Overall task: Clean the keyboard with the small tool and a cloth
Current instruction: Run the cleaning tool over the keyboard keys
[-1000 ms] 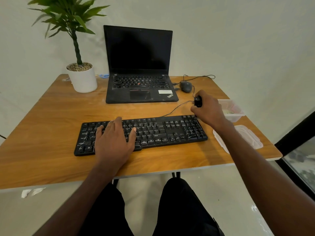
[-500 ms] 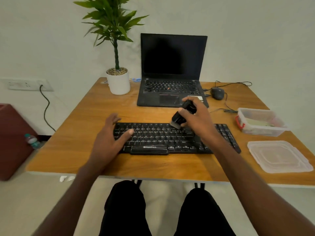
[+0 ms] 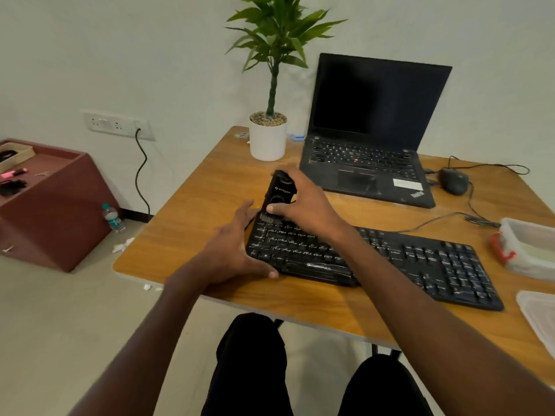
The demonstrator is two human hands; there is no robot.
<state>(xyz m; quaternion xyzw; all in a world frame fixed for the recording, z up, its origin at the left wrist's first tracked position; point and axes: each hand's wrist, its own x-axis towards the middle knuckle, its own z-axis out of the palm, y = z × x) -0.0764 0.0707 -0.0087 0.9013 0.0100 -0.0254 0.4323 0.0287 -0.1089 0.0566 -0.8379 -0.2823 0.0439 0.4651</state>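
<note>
A black keyboard (image 3: 405,256) lies across the wooden table (image 3: 186,223). My right hand (image 3: 303,202) holds a small black cleaning tool (image 3: 277,195) upright, its brush end resting on the keyboard's top left corner. My left hand (image 3: 231,250) clasps the keyboard's left end, thumb at the front edge, fingers at the back edge. No cloth can be made out for certain; something pale lies in the clear box at the right.
Behind the keyboard stand an open black laptop (image 3: 369,139), a potted plant (image 3: 268,136) and a wired mouse (image 3: 453,181). A clear plastic box (image 3: 531,247) and its lid (image 3: 540,316) sit at the right edge. A maroon cabinet (image 3: 51,202) and a bottle (image 3: 113,219) are on the floor, left.
My right hand carried the tool from beyond the keyboard's right end to its top left corner. My left hand slid off the keys to grip the left end. My view swung left.
</note>
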